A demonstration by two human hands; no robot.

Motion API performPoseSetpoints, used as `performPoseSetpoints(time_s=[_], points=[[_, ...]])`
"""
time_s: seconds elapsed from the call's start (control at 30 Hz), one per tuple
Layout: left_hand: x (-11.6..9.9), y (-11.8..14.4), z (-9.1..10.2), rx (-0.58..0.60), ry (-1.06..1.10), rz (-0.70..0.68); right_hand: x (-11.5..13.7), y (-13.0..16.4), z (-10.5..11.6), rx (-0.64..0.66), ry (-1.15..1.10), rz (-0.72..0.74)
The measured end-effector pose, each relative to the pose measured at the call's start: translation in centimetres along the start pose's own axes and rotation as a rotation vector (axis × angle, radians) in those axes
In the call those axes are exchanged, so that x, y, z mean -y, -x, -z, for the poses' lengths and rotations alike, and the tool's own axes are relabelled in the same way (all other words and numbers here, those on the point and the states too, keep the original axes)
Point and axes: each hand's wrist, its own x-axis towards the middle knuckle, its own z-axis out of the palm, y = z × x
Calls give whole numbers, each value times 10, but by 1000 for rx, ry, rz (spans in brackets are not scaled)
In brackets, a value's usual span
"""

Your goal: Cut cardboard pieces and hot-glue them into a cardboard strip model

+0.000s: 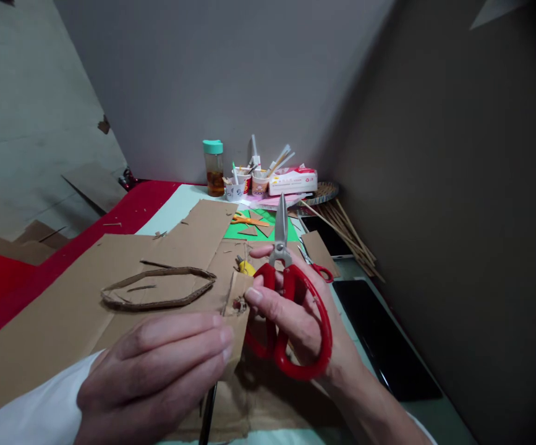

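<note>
Left hand (156,371): we pinch a small cardboard piece (237,303) between curled fingers.
Right hand (295,315): we grip red scissors (290,309), blades shut and pointing up; our fingertips touch the piece.
Cardboard piece: held above the cardboard sheet (63,321) on the desk (165,210).
Nearby: a cardboard loop (156,287) lies on the sheet.

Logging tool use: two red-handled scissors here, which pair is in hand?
The large scissors, gripped by the right hand, blades up. The small scissors lie untouched on the table behind.
</note>
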Motion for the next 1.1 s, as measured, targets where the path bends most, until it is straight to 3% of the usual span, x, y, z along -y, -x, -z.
performPoseSetpoints(time_s=[0.17,0.2,0.23,0.3,0.37,0.5,0.67,0.83,0.93,1.1], points=[[10,-34,-1,74,227,84,1,0,2,-61,-19,58],[10,-41,-3,-69,273,197,0,0,1,-70,-11,74],[8,-46,-6,-137,337,390,0,0,1,-75,-3,91],[5,-52,-11,-108,563,672,-3,1,-1,-73,14,109],[2,-53,-14,-62,725,835,-5,2,-3,-66,31,115],[0,-52,-15,-62,880,1013,-9,2,-5,-60,63,102],[6,-60,-13,20,1107,1084,-9,-2,-2,-6,50,29],[7,-62,-9,134,1172,1076,-5,-3,-3,36,-9,-45],[3,-60,-8,102,1200,1092,-4,-2,-1,7,32,-26],[6,-62,-9,-63,1180,1111,-6,1,10,-42,253,68]])
